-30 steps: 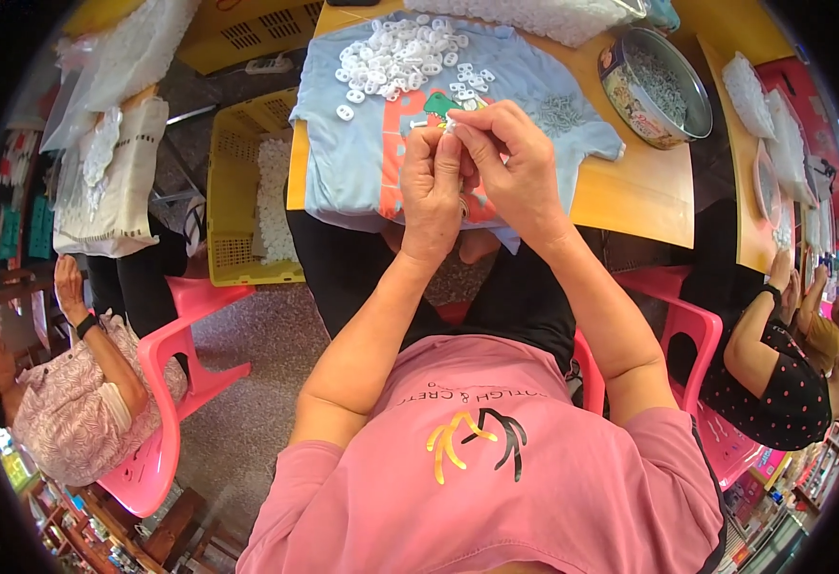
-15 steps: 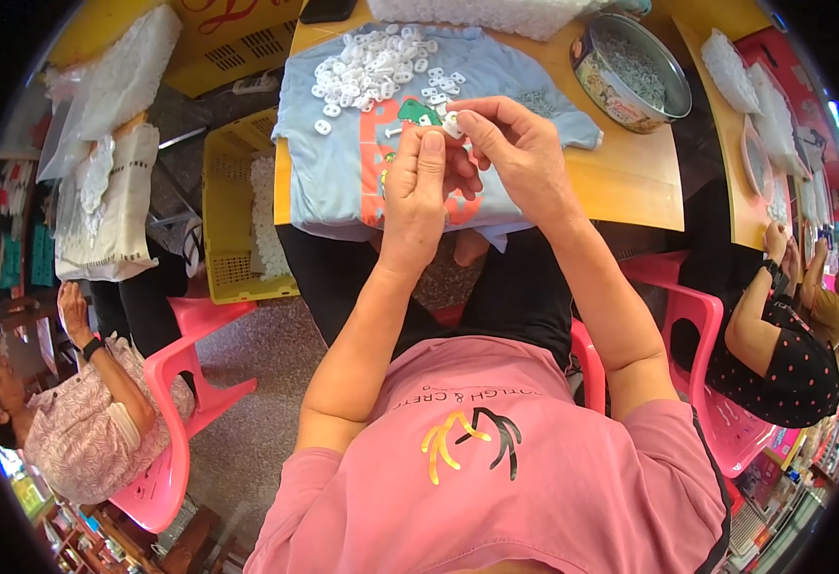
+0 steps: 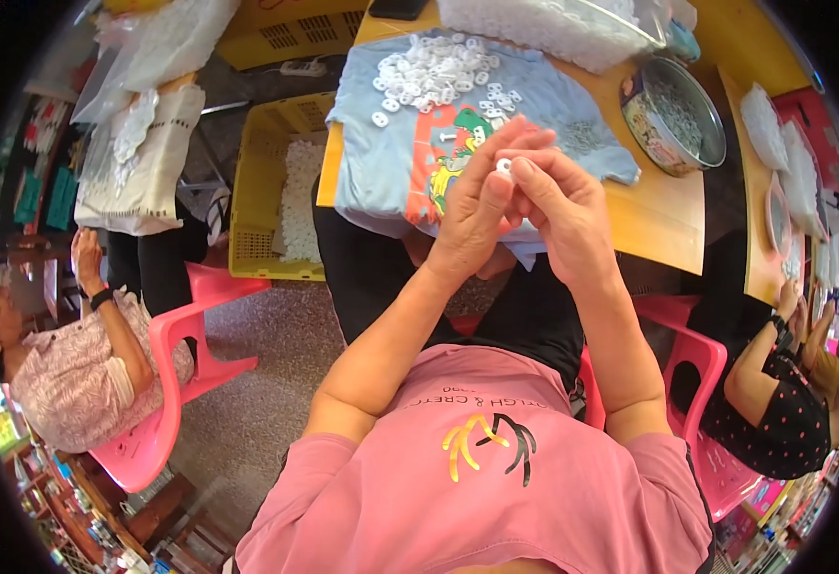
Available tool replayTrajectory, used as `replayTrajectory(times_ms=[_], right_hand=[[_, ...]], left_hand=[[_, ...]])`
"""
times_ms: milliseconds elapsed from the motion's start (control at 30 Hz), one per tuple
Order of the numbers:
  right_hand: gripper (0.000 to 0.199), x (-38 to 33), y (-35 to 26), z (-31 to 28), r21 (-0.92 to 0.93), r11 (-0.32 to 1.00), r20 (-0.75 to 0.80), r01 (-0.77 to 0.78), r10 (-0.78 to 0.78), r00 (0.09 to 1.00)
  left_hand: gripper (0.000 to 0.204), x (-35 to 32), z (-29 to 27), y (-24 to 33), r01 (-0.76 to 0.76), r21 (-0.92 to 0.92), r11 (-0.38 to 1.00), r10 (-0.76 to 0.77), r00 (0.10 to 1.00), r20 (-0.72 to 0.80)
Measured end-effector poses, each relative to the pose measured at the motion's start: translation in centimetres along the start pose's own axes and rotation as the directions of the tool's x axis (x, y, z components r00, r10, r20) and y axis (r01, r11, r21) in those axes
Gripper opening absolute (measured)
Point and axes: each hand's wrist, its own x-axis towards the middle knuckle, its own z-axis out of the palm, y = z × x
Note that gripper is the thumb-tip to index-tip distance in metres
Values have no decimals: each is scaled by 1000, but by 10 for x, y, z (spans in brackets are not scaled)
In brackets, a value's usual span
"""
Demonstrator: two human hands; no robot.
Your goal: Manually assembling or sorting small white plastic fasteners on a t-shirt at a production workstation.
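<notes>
My left hand [image 3: 477, 206] and my right hand [image 3: 561, 206] are raised together above my lap, fingertips meeting on a small white plastic piece [image 3: 504, 166]. Both hands pinch it. Beyond them a light blue shirt with a red and green print [image 3: 438, 153] is spread on the orange table [image 3: 663, 225]. A heap of white plastic rings [image 3: 436, 69] lies on the far part of the shirt, with a few loose ones near the print.
A round metal tin [image 3: 676, 120] of small white parts stands at the table's right. A yellow crate [image 3: 271, 206] with white pieces sits on the floor at left. People sit on pink chairs at left [image 3: 75, 364] and right [image 3: 773, 402]. White bags [image 3: 137, 158] hang at left.
My two hands stay pressed together on the small white piece and have drawn slightly nearer to me. The view has tipped, so the table sits higher in the picture.
</notes>
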Motion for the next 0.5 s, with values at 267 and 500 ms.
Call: replayTrajectory(times_ms=[267, 500], right_hand=[[21, -3, 13, 11, 48, 992, -93, 119, -114, 989], [18, 0, 8, 14, -54, 993, -80, 105, -109, 991]], left_hand=[[55, -4, 0, -4, -88, 123, 989, 92, 995, -26], [41, -4, -8, -5, -77, -16, 997, 76, 996, -52]])
